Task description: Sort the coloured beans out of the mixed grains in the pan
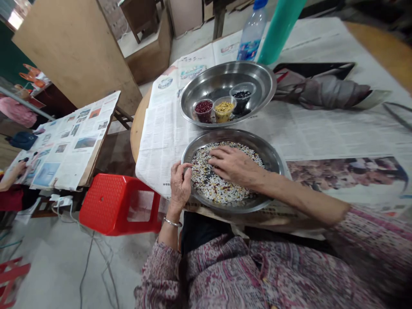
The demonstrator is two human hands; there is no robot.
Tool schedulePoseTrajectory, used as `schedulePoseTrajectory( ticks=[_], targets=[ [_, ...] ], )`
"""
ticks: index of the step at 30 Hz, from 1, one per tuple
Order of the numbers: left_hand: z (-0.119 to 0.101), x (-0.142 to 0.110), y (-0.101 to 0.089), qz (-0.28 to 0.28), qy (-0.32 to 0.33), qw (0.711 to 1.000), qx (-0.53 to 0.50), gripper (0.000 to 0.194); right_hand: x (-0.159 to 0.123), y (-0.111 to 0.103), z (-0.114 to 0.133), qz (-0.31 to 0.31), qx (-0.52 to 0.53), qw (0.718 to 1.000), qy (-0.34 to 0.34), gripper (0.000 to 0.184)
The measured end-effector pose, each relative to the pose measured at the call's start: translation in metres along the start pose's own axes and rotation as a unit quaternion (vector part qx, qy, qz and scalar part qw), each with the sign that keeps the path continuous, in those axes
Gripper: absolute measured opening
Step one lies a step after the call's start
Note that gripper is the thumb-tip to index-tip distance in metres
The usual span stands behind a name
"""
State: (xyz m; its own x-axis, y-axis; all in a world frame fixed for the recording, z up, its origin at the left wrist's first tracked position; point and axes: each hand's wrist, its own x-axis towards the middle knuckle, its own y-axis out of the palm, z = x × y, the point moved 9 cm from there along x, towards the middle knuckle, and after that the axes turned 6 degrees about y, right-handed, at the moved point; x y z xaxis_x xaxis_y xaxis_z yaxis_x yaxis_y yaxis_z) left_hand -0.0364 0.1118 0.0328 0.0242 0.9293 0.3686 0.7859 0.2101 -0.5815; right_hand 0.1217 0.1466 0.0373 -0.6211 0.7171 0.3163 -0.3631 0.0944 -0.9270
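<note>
Directly in front of me a round steel basin point(277, 165) holds mixed grains point(222, 193), mostly white with yellow and dark red bits. My left hand point(180, 184) grips the basin's left rim, thumb and fingers over the edge, a silver bangle at its wrist. Over the middle of the grains my right hand point(236, 165) lies palm down with its fingers spread and touching them. A second steel basin point(254, 71) stands just behind. Inside it are three clear plastic cups: one of red beans point(204, 109), one of yellow kernels point(224, 107) and one of black beans point(242, 98).
Newspaper point(157, 146) covers the round table. At the back stand a water bottle point(252, 34) and a teal cylinder point(281, 30); a folded grey umbrella point(328, 90) lies right. A red stool point(109, 204) is at left, near another table point(77, 141) where a person's arm point(13, 178) shows.
</note>
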Motion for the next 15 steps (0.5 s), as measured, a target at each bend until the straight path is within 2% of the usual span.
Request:
schedulePoseTrajectory(
  ticks=[4, 7, 11, 15],
  targets=[
    [0.002, 0.0, 0.0, 0.001, -0.004, 1.0, 0.004, 0.023, -0.017, 0.0, -0.039, 0.027, 0.027, 0.997, 0.07, 0.024],
    [0.003, 0.0, 0.0, -0.001, -0.002, 1.0, 0.006, 0.022, -0.031, -0.001, -0.049, 0.052, 0.114, 0.987, 0.103, 0.029],
    [0.003, 0.0, 0.001, -0.003, -0.001, 1.0, 0.014, 0.022, -0.044, -0.002, -0.031, 0.089, 0.247, 0.958, 0.113, 0.028],
    [0.001, 0.001, 0.001, 0.0, 0.0, 1.0, 0.018, 0.023, -0.051, -0.004, 0.016, 0.113, 0.291, 0.95, 0.026, 0.026]
  ],
)
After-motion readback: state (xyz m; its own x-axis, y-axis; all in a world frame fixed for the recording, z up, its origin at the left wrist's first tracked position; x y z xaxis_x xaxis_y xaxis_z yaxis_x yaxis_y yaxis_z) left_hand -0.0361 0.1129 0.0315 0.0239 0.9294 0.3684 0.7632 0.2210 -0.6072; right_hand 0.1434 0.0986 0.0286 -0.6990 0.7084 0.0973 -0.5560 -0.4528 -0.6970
